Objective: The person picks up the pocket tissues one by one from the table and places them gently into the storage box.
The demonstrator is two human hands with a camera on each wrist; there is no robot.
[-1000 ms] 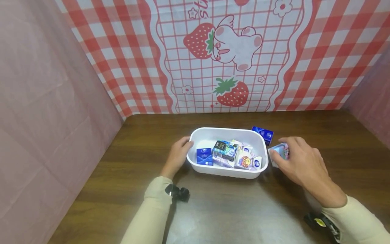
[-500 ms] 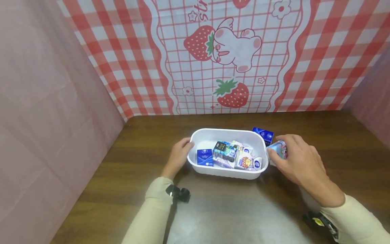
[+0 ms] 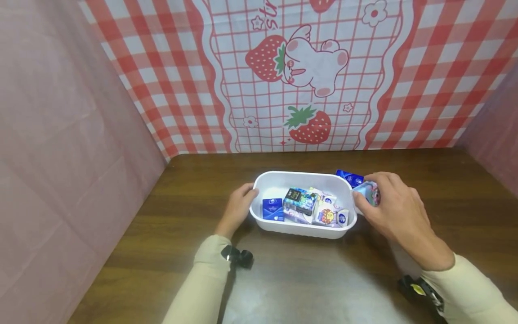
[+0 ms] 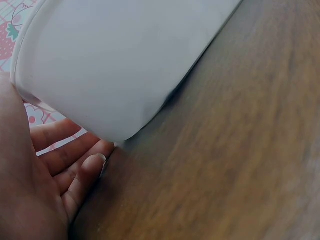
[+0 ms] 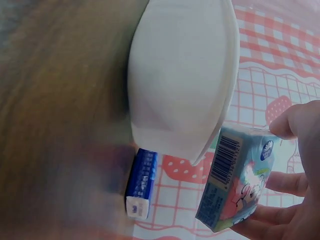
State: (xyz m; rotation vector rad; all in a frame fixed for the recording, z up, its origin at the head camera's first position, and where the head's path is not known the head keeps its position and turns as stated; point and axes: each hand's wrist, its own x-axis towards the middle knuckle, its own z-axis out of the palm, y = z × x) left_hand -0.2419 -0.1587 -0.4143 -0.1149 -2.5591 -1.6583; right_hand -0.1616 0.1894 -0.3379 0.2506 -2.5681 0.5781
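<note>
A white plastic basin (image 3: pixel 299 228) stands on the table with several small tissue packs inside. My left hand (image 3: pixel 238 204) grips its left end, thumb at the rim and fingers along the outside wall. At the opposite end, my right hand (image 3: pixel 398 211) pinches a light-blue tissue pack (image 5: pixel 240 175) with a cartoon print and a barcode. This pack is off the table, beside the basin's right rim. Inside lie a dark-blue pack (image 3: pixel 273 209), a black-and-teal pack (image 3: pixel 300 200) and white patterned packs (image 3: pixel 327 215), partly overlapping.
Another dark-blue pack (image 3: pixel 350 178) lies on the table behind the basin's right corner. The brown wooden table (image 3: pixel 194 180) meets a red-and-white checked cloth (image 3: pixel 178 85) at the back. Pink cloth (image 3: pixel 73 135) hangs on the left.
My right hand has lifted the light-blue pack slightly and moved it a little left, toward the basin's rim. My left hand keeps its hold on the basin.
</note>
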